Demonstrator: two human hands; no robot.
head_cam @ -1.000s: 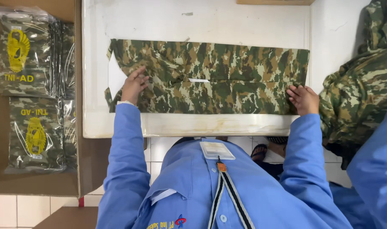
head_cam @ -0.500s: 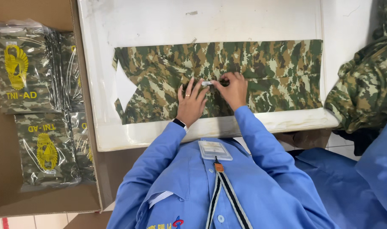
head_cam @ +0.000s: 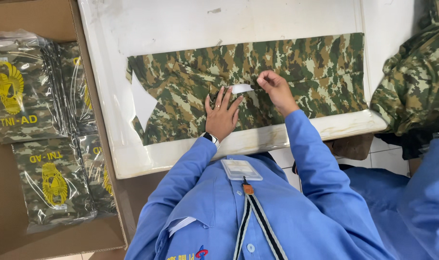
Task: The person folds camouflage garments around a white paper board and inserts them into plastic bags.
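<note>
Far left, a brown cardboard box (head_cam: 17, 240) holds bagged camouflage garments (head_cam: 22, 101) in clear plastic, each with a yellow emblem, stacked flat and filling most of the box. Next along comes the white surface (head_cam: 181, 29), scuffed and stained at its near edge, its left rim lying just beside the box wall. Spread across it is the folded camouflage cloth (head_cam: 316, 72) (a white triangle of board shows through at its left end), with bare white above it and only a thin strip below. The left hand (head_cam: 222, 113) lies flat on the cloth near the middle, fingers (head_cam: 218, 98) spread and pressing down, holding nothing. Just right of it sits a small white tag (head_cam: 241, 88), and the right hand (head_cam: 277, 89) has its fingers (head_cam: 262, 80) pinched narrow at the tag's right end. Blue sleeves run back from both wrists. Far right, a heap of camouflage fabric (head_cam: 412, 82) crowds the surface's corner, leaving little room there.
</note>
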